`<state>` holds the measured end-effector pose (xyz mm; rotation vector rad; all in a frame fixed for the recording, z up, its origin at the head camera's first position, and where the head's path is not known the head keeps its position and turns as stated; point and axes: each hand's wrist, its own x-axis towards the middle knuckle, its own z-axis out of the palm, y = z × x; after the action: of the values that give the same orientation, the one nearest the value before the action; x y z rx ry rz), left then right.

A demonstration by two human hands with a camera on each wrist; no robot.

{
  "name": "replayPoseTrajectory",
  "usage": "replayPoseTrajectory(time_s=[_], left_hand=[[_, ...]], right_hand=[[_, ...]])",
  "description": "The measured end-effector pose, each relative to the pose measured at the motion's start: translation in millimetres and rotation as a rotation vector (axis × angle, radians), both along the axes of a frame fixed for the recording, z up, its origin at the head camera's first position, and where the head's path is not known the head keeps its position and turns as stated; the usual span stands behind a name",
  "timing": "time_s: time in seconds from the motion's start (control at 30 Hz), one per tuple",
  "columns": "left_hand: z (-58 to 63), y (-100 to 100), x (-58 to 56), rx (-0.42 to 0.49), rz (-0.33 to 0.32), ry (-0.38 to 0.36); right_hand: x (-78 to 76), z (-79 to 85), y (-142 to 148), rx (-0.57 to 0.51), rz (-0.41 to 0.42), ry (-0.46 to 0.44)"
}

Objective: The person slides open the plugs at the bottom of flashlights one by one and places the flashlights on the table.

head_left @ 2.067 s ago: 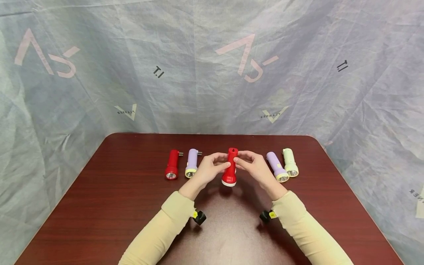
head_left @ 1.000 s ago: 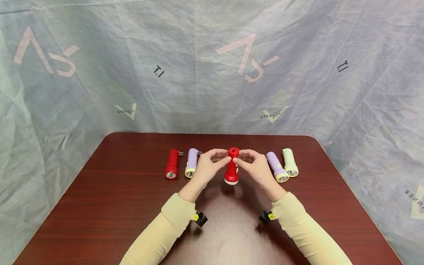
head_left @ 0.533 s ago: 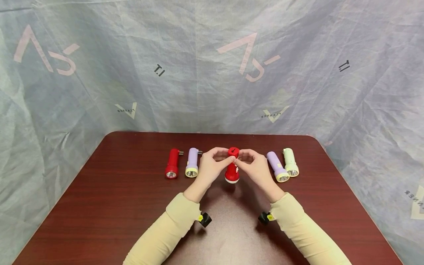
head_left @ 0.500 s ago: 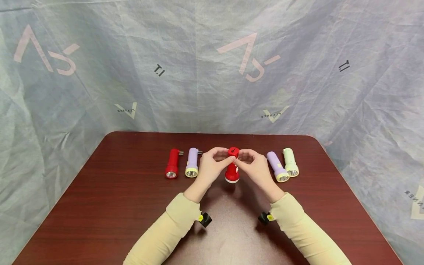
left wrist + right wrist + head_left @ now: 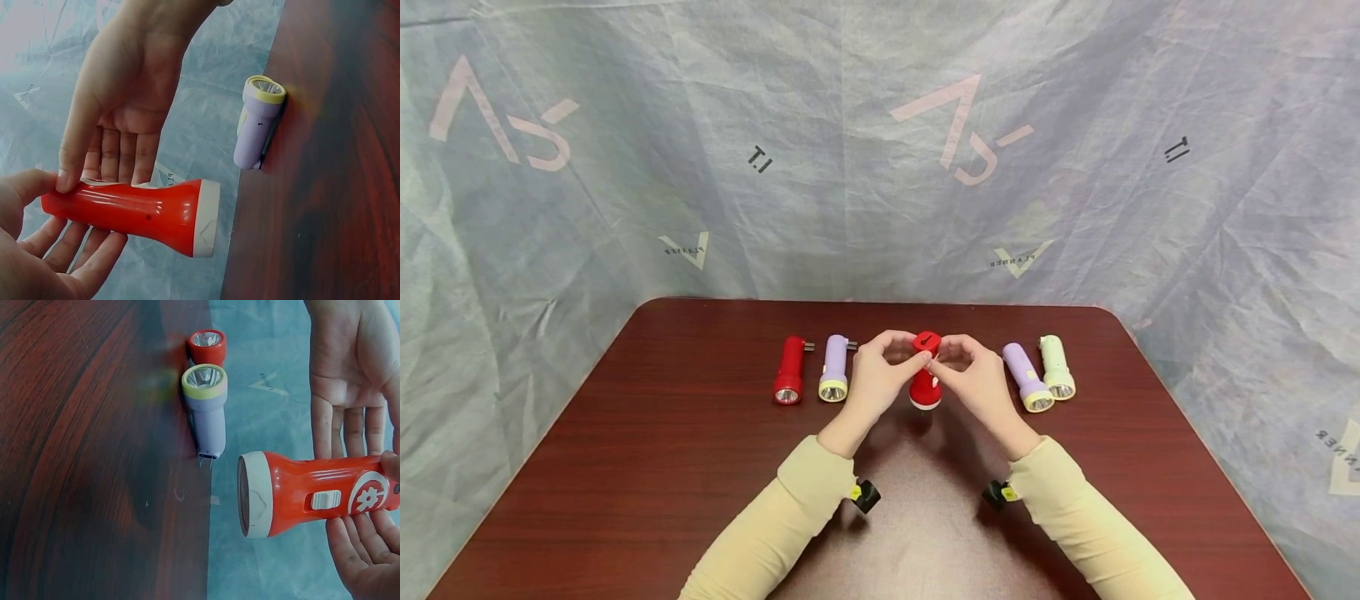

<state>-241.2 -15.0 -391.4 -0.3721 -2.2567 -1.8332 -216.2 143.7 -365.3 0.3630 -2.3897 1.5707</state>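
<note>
Both hands hold a red flashlight (image 5: 925, 390) with a white rim above the table, its lens end down and its tail up. My left hand (image 5: 880, 367) grips it near the tail from the left, and my right hand (image 5: 976, 377) does so from the right. The thumbs meet in front of the body. In the left wrist view, the flashlight (image 5: 147, 209) lies between thumbs and fingers. A white slide switch (image 5: 326, 500) and a white flower emblem (image 5: 367, 497) show in the right wrist view. The lens face is mostly hidden.
On the dark red table (image 5: 662, 433), a red flashlight (image 5: 789, 371) and a purple one (image 5: 835, 369) lie left of the hands, both with plug prongs out. To the right lie another purple flashlight (image 5: 1027, 377) and a pale green one (image 5: 1057, 367). A grey cloth (image 5: 850, 167) hangs behind.
The held flashlight has turned and tipped more upright, its lens end drawing back slightly. The thumbs have come together across its front. The flashlights on the table stay put.
</note>
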Motion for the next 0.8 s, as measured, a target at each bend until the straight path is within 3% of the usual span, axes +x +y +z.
replayPoseTrajectory(time_s=[0.3, 0.8], left_hand=[[-1.1, -3.2, -4.0, -0.002, -0.022, 0.045], [-4.1, -12.4, -11.6, 0.037, -0.145, 0.066]], right_hand=[[-3.1, -4.9, 2.0, -0.025, 0.021, -0.012], [-3.8, -4.0, 2.3, -0.052, 0.049, -0.003]])
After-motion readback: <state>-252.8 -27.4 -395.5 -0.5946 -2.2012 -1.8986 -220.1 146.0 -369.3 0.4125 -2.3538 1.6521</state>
